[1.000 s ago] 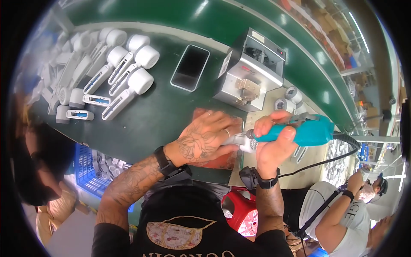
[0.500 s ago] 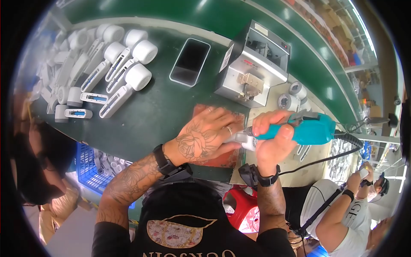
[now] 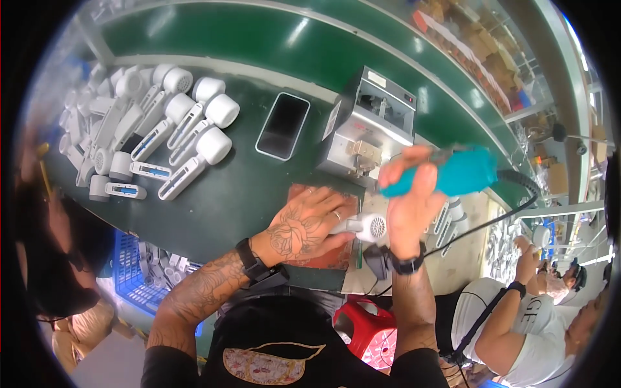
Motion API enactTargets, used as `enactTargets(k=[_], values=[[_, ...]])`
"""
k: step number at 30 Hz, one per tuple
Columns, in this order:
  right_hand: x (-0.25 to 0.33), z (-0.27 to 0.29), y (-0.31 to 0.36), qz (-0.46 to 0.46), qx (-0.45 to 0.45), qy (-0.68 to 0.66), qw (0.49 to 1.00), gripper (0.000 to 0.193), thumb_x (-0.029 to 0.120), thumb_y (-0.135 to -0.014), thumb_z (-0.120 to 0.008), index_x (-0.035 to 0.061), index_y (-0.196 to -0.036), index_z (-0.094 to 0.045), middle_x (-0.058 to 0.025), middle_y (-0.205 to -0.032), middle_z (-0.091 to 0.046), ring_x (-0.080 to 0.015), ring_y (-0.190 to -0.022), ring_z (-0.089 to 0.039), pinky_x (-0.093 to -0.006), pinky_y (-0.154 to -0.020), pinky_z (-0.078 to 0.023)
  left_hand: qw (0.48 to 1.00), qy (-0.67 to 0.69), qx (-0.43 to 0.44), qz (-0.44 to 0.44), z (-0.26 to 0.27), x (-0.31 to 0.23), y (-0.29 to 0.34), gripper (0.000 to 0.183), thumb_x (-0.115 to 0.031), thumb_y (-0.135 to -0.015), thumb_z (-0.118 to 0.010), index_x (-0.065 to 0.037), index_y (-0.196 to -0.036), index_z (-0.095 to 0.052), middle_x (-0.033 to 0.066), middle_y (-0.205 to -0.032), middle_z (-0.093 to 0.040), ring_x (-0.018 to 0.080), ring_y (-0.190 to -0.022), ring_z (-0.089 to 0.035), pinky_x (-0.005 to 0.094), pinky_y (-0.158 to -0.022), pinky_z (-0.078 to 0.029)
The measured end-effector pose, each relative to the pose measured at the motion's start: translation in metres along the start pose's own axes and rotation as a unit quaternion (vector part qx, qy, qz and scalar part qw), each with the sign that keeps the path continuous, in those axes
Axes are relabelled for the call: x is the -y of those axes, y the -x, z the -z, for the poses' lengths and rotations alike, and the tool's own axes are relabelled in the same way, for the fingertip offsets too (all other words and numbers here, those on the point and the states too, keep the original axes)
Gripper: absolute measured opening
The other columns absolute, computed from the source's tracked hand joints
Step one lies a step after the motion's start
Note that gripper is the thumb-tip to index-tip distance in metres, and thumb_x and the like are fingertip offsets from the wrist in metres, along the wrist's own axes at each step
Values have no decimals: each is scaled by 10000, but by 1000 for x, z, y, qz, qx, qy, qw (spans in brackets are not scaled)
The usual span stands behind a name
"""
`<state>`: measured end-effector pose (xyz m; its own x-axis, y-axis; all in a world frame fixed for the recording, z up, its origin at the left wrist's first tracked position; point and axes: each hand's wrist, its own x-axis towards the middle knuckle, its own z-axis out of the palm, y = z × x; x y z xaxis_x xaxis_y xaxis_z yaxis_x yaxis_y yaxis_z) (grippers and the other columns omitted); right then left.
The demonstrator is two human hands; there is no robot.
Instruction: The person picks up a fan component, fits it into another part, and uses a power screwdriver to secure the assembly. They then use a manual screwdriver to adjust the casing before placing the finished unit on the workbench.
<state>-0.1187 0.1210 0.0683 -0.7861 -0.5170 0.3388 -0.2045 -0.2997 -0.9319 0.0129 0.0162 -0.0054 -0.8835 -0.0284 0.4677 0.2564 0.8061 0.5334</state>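
Note:
Under my left hand (image 3: 309, 223), a white hair-dryer-shaped unit (image 3: 371, 227) with a round grilled end is held against the reddish mat (image 3: 323, 257). My fingers close around its handle, which they largely hide. My right hand (image 3: 413, 200) grips a teal electric screwdriver (image 3: 460, 173), blurred by motion, its cord running off to the right. The driver's front end is above the unit and apart from it. Many similar white units (image 3: 184, 171) lie in a pile at the left of the green table, several with open handles showing blue inside.
A phone (image 3: 283, 126) lies beyond my left hand. The grey metal machine (image 3: 369, 126) stands behind the screwdriver. More white parts (image 3: 446, 220) lie to the right. A blue crate (image 3: 132, 271) of parts is below the table's left edge. Other people (image 3: 511, 323) are at right and left.
The screwdriver in my right hand has lifted off the white unit, uncovering its grilled end. My left hand keeps hold of the unit. The whole view has shifted slightly.

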Motion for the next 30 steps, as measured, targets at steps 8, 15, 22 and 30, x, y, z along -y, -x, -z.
enactTargets(k=[8, 15, 22, 30], values=[[-30, -5, -30, 78, -7, 41, 996, 288, 299, -1050, -518, 15, -1002, -515, -62, -710, -543, -186, -635, -563, -314, -594, -468, 999, 45, -11, -13, -1, -5, -2, 417, -291, -850, -690, -47, -1182, -626, 96, -1158, -613, 282, -1062, -574, 407, -918, -477], [5, 0, 16, 6, -39, 0, 999, 420, 416, -1013, -567, -1, -1045, -532, -71, -669, -520, -187, -585, -520, -333, -569, -449, 1000, 20, -21, -5, 5, 1, -6, 411, -223, -822, -698, -76, -1203, -652, 84, -1085, -624, 286, -943, -581, 408, -833, -494], [17, 10, 60, 0, -24, 12, 1000, 646, 618, -916, -618, -4, -1048, -505, -61, -648, -498, -180, -565, -499, -329, -541, -420, 1000, 25, -6, -2, 0, 0, 0, 412, -216, -829, -706, -70, -1209, -647, 73, -1144, -626, 274, -970, -587, 398, -841, -492], [3, 14, 61, -4, -26, -8, 1000, 631, 607, -918, -626, -1, -1029, -498, -69, -635, -494, -184, -542, -488, -325, -522, -419, 999, 24, 23, 7, 2, 2, -3, 394, -225, -844, -689, -51, -1194, -638, 93, -1200, -609, 279, -1050, -572, 405, -911, -470]])
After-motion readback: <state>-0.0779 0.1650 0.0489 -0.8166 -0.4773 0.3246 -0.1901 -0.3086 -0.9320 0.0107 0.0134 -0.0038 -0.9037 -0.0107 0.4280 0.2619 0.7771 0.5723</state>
